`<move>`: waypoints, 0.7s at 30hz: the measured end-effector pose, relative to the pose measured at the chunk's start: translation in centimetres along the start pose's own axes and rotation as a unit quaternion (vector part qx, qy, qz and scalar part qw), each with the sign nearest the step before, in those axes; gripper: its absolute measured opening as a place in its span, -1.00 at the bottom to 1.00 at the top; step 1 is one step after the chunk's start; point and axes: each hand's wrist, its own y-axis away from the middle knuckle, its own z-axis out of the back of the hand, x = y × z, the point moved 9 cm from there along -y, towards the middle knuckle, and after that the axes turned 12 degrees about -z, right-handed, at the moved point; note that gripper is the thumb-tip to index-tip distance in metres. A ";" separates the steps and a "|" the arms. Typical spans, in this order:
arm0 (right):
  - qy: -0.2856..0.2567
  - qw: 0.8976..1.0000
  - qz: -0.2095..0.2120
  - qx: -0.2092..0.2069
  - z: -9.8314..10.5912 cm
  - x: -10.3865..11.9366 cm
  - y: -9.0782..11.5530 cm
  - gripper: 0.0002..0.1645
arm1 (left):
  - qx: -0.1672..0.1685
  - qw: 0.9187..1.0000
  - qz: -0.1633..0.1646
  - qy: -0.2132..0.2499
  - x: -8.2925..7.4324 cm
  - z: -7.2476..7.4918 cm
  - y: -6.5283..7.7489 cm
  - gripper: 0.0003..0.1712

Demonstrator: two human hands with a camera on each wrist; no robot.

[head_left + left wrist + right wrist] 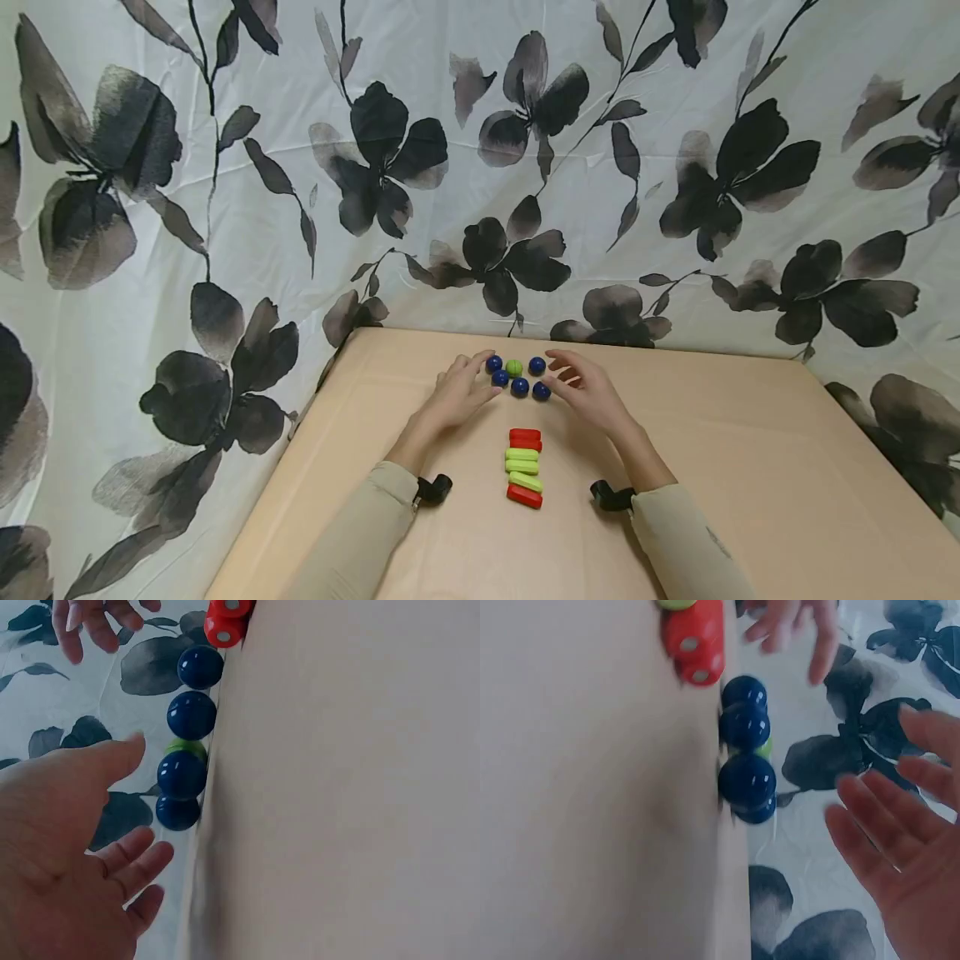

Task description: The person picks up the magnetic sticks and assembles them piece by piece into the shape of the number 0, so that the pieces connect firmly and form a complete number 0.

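Observation:
Several glossy dark blue balls (pixel 520 387) and one green ball (pixel 513 367) lie in a loose cluster toward the table's far side. My left hand (pixel 459 388) is at the cluster's left edge, fingers spread and relaxed, holding nothing. On the opposite side, my right hand (pixel 583 385) has loosely bent fingers close beside the right-hand blue balls (pixel 747 781); its palm holds nothing in the right wrist view. Nearer the body, short red rods (pixel 524 496) and lime-green rods (pixel 522 466) form a column. Silvery round spots show on the ends of the red rods (pixel 225 634).
The tan tabletop (pixel 750 467) ends at a white cloth (pixel 465 192) with dark printed flowers behind it. Black wrist cameras (pixel 433 490) sit on both wrists, just above the table and on either side of the rod column.

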 end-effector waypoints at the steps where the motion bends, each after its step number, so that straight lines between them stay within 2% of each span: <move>1: -0.016 1.000 -0.001 0.023 -0.4 0.1 -0.2 -0.48 | 0.000 1.000 -0.003 0.017 0.2 -0.3 -0.2 -0.23; 5: -0.033 0.991 -0.003 0.132 -2.5 0.2 -0.3 -0.59 | 0.001 0.999 -0.013 0.040 0.6 -1.3 -1.1 -0.32; 8: -0.015 0.976 -0.013 0.219 -4.4 -0.3 0.3 -0.62 | 0.005 1.000 -0.010 0.028 0.7 -1.8 -1.6 -0.37; 10: -0.001 0.966 -0.020 0.256 -5.4 -0.6 0.7 -0.64 | 0.008 1.000 -0.005 0.014 0.7 -2.0 -1.8 -0.41; 12: 0.012 0.962 -0.021 0.273 -5.9 -0.7 1.0 -0.66 | 0.013 1.000 0.000 0.000 0.7 -2.1 -2.0 -0.47; 15: 0.026 0.961 -0.023 0.274 -6.4 -0.9 1.0 -0.72 | 0.017 1.000 -0.002 -0.011 0.5 -2.1 -2.2 -0.57; 21: 0.046 0.960 -0.027 0.274 -7.1 -0.9 1.1 -0.81 | 0.033 0.999 -0.010 0.009 0.5 -1.8 -1.7 -0.65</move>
